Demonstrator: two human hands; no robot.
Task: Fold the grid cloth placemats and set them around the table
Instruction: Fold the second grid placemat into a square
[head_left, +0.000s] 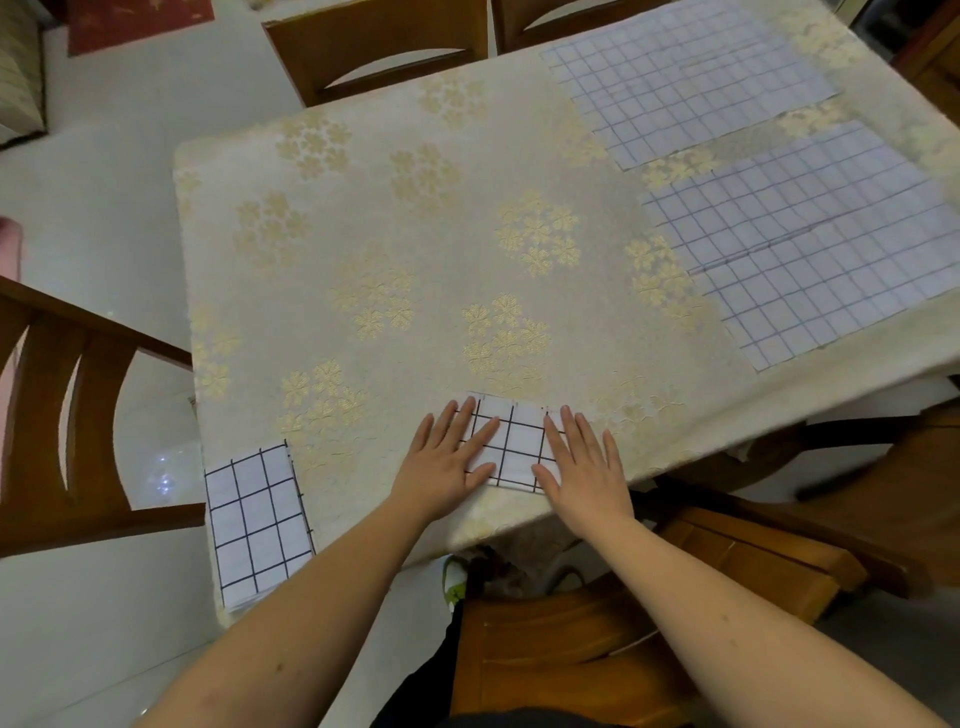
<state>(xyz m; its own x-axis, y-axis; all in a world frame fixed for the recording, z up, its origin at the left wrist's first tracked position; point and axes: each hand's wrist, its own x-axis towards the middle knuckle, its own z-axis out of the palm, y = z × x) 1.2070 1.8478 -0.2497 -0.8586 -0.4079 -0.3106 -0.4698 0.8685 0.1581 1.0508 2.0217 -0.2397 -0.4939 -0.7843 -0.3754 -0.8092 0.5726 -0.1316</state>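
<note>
Both hands lie flat, fingers straight and slightly spread, on a folded grid placemat (511, 441) at the near edge of the table (415, 218), at about 6 o'clock in the view. The left hand (449, 457) covers the mat's left part and the right hand (584, 465) its right part; neither curls round anything, they only press down on the cloth, and a strip of the mat shows between them. The mat is white with black grid lines and sits just inside the table's edge.

A second folded placemat (257, 525), same pattern, lies at about 8 o'clock on the near left corner, partly hidden by the left forearm. Two unfolded placemats lie spread flat on the far right: one (685, 78) at about 1 o'clock, the other (810, 244) at about 3 o'clock, near each other with a strip of tablecloth (727, 148) between them. The tablecloth is cream with gold flower clusters.

Wooden chairs stand round the table: one (62, 415) at 9 o'clock, one (374, 47) at 12 o'clock, and one (571, 649) at 6 o'clock below the forearms.
</note>
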